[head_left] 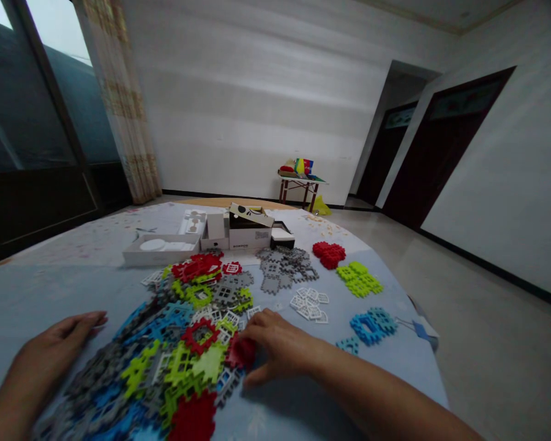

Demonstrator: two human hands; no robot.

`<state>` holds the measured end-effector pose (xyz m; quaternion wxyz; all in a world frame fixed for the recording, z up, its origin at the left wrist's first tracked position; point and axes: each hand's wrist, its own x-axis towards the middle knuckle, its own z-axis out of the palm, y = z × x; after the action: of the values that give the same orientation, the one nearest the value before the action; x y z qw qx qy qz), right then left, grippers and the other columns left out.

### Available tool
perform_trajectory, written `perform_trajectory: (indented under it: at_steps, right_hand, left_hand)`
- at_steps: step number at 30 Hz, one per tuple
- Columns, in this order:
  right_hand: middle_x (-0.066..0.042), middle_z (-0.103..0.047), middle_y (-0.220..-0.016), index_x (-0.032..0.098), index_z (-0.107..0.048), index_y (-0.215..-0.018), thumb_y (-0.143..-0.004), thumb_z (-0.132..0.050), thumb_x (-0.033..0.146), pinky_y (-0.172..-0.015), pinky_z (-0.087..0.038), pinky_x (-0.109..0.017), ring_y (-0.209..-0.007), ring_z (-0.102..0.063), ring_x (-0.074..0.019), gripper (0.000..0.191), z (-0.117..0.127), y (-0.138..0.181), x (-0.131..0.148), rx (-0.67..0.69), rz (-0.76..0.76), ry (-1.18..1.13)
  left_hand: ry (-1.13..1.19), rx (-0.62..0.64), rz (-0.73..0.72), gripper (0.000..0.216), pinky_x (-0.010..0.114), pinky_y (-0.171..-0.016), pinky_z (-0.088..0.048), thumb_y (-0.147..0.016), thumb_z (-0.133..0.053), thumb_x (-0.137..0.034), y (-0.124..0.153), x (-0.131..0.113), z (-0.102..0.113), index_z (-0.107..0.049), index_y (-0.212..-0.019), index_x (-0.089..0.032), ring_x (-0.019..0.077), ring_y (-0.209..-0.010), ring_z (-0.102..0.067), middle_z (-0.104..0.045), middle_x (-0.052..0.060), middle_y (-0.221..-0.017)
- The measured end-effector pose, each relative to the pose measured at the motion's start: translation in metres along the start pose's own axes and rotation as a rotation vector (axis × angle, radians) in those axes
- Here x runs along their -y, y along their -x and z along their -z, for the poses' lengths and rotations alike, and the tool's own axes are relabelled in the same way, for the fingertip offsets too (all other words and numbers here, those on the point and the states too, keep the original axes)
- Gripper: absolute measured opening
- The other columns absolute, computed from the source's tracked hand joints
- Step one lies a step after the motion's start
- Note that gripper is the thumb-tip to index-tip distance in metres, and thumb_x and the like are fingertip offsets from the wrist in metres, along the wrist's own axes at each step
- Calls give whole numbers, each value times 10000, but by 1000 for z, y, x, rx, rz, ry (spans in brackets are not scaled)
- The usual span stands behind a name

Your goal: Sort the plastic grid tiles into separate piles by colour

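Right hand has its fingers pinched on a red piece at the near-right edge of the mixed pile of interlocking plastic tiles on the table. Left hand lies flat on the cloth just left of the pile, fingers loose, holding nothing. Sorted groups sit right of the pile: grey, red, green, blue, white; boxes behind.
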<state>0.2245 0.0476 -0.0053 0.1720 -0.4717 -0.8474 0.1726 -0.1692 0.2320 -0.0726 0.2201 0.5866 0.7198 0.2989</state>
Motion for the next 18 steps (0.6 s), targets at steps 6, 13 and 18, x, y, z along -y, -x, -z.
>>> perform_trajectory:
  at_steps: [6,13,18]
  right_hand:
    - [-33,-637,-940,229,-631,-1015,-801,-575,304,-807,-394,-269,-893,-549,-172,233,-1,-2,-4,-28,0,-2]
    - [-24,-676,-860,192,-643,-996,-840,-459,235,-668,-418,-225,-750,-593,-142,245,1,-12,-29,-225,-296,-86]
    - [-71,-644,-1003,169,-583,-1123,-783,-558,293,-781,-431,-281,-821,-588,-167,363,-3,-12,-43,-291,-359,-39]
  left_hand:
    - [65,31,63,470,320,-839,-394,-731,-436,-550,16,-20,6,-617,-987,-201,238,-914,-580,-670,14,-950]
    - [106,64,69,438,312,-880,-367,-735,-446,-548,23,-25,8,-610,-971,-217,218,-966,-565,-666,11,-957]
    - [102,29,58,433,316,-863,-382,-736,-445,-532,20,-23,7,-616,-965,-207,227,-942,-578,-669,18,-951]
